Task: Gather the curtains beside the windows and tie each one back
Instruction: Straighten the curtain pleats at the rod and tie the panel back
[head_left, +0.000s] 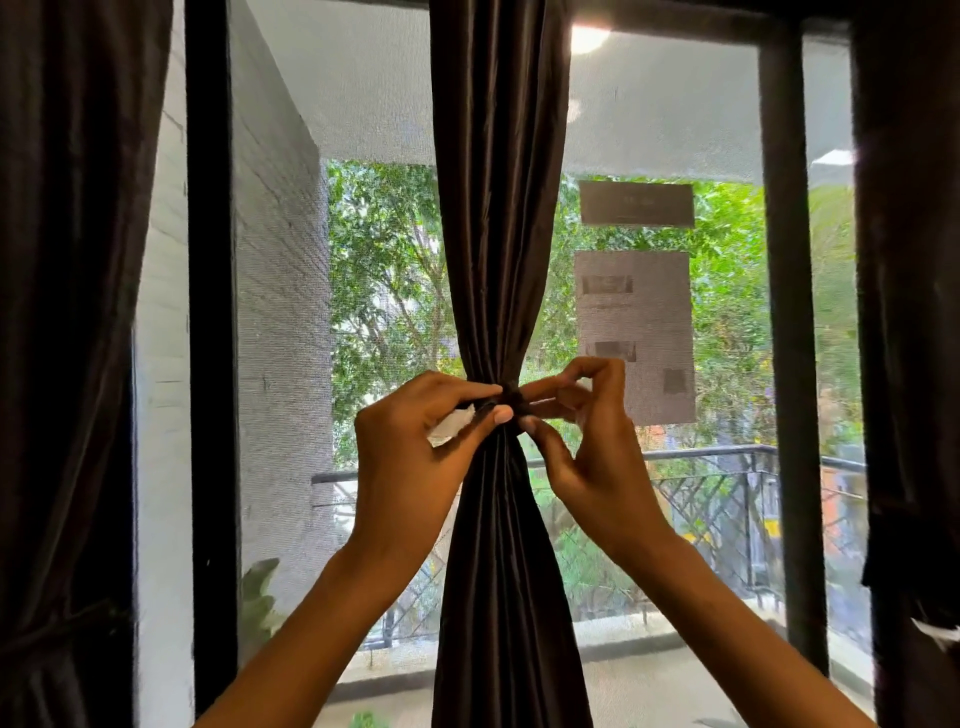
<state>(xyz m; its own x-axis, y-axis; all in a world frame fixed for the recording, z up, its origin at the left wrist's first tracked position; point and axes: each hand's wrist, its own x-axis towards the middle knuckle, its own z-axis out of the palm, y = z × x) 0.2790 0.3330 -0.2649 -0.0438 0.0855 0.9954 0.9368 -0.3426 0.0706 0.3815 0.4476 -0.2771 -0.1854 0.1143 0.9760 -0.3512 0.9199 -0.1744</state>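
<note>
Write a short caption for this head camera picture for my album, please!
Left hand and right hand pinch the tie around the gathered dark curtain at the window.

No text, label, brand, number or sign could be read anywhere. Two grey sheets were stuck on the window screen right of the middle curtain: the small upper sheet (636, 203) bore only a faint smudge where writing might be, and the larger lower sheet (635, 335) carried a few dark blurred patches, too soft to make out as words or figures.
</note>
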